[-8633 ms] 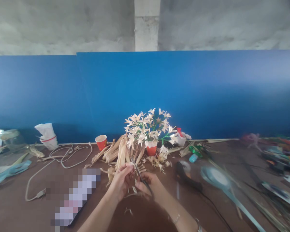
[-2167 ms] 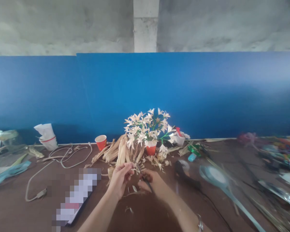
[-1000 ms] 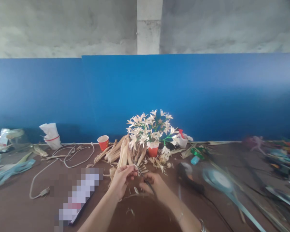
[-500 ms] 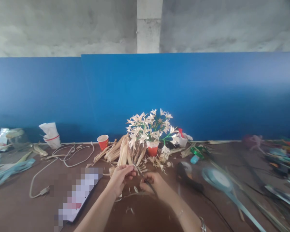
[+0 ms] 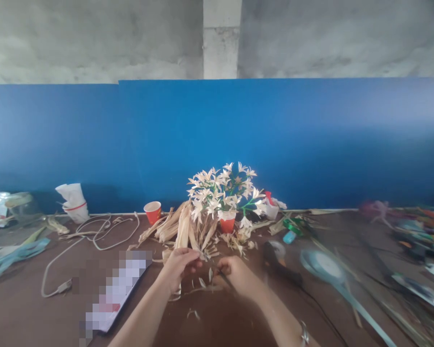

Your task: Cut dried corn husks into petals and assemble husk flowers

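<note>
The left hand point(image 5: 178, 267) has its grip pinched on a small pale piece of husk point(image 5: 203, 256), held above the table point(image 5: 210, 330) just in front of a heap of dried corn husks point(image 5: 183, 227). The right hand point(image 5: 237, 273) has its grip closed around dark scissors point(image 5: 224, 278), which angle toward the left hand; blur hides whether they touch the piece. Pale slivers point(image 5: 201, 283) show between the hands. Beside the heap, white flowers point(image 5: 213, 206) with green stems stand in an orange-red cup point(image 5: 227, 225).

The left hand point(image 5: 181, 267) looks bare to me; up from the right hand point(image 5: 236, 273), a shiny, silvery bracelet point(image 5: 304, 333) circles the forearm point(image 5: 278, 311).
</note>
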Tool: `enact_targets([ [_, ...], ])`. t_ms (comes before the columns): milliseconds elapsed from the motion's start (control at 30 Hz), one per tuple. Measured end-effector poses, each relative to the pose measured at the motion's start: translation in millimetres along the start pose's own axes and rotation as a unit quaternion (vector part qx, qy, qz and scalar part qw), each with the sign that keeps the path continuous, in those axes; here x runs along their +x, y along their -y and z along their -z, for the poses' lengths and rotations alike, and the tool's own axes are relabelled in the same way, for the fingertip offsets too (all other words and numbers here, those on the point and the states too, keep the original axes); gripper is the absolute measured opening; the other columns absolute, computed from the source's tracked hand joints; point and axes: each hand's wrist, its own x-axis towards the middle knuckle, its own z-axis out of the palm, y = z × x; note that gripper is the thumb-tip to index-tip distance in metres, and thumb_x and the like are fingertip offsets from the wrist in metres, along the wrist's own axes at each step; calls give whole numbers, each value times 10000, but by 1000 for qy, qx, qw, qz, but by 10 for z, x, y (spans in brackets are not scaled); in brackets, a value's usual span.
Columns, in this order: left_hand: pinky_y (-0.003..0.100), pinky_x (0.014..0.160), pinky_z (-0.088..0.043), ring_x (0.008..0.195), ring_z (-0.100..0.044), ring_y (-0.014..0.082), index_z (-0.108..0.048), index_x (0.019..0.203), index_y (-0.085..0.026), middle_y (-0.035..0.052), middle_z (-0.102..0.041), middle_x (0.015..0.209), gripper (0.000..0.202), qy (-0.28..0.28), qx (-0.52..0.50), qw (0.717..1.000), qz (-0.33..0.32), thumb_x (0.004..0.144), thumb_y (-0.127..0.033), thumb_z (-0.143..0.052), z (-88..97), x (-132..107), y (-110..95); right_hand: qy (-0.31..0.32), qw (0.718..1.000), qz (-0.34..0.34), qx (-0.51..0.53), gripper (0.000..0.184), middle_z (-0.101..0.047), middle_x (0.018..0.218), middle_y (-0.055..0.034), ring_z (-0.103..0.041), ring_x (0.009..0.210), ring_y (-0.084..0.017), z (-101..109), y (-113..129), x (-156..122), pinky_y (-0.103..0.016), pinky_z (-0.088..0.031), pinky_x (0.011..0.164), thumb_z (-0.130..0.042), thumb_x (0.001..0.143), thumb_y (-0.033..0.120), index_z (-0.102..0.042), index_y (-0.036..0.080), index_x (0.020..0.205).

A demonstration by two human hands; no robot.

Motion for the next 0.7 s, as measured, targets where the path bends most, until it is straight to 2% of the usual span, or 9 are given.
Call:
enact_targets([
  [67, 120, 370, -332, 492, -588, 79, -613, 618, -126, 23, -664, 595, 109, 6, 18, 1000, -14, 623, -214, -677, -26, -29, -11, -46, 999, 4, 26, 129, -526, 478, 43, -433, 381, -89, -7, -65, 51, -194, -317, 383, -629, 657, 284, -582, 172, 699],
  [167, 136, 322, -246, 413, -541, 71, -557, 608, -148, -2, -649, 570, 140, 39, 51, 997, -33, 596, -222, -675, -80, -59, -8, -103, 990, 71, 67, 192, -569, 609, 31, -499, 484, -104, -43, -143, 123, -209, -397, 471, -641, 653, 266, -558, 182, 804],
  [267, 157, 321, -240, 333, -462, 63, -547, 617, -158, -35, -587, 450, 198, 85, 95, 991, -33, 582, -285, -695, -128, -45, 53, -117, 978, 148, 91, 254, -565, 708, 23, -527, 603, -114, -112, -165, 141, -218, -432, 575, -618, 667, 214, -524, 186, 902],
  [333, 168, 333, -260, 311, -432, 64, -556, 616, -156, -42, -550, 390, 230, 119, 114, 986, -38, 583, -332, -700, -147, -23, 109, -130, 972, 170, 94, 282, -561, 751, 16, -529, 651, -118, -156, -147, 123, -221, -435, 608, -594, 671, 182, -504, 186, 939],
  [500, 174, 329, -204, 281, -359, 46, -579, 614, -146, -22, -565, 390, 244, 120, 150, 980, -52, 598, -356, -703, -193, -31, 159, -142, 975, 144, 96, 228, -518, 660, 37, -489, 584, -107, -168, -86, 100, -217, -409, 558, -583, 668, 175, -507, 180, 883],
  [567, 175, 338, -208, 291, -377, 51, -572, 624, -150, -23, -567, 399, 274, 119, 114, 986, -37, 587, -379, -718, -221, -56, 149, -159, 970, 122, 136, 252, -512, 641, 38, -491, 575, -113, -150, -86, 127, -225, -410, 549, -626, 647, 218, -501, 181, 862],
  [700, 176, 398, -301, 381, -471, 68, -543, 620, -157, -36, -566, 460, 299, 107, -11, 994, -38, 561, -363, -751, -265, -95, 139, -182, 954, 88, 223, 373, -528, 655, 31, -501, 559, -116, -140, -102, 181, -234, -412, 531, -700, 597, 327, -489, 178, 866],
])
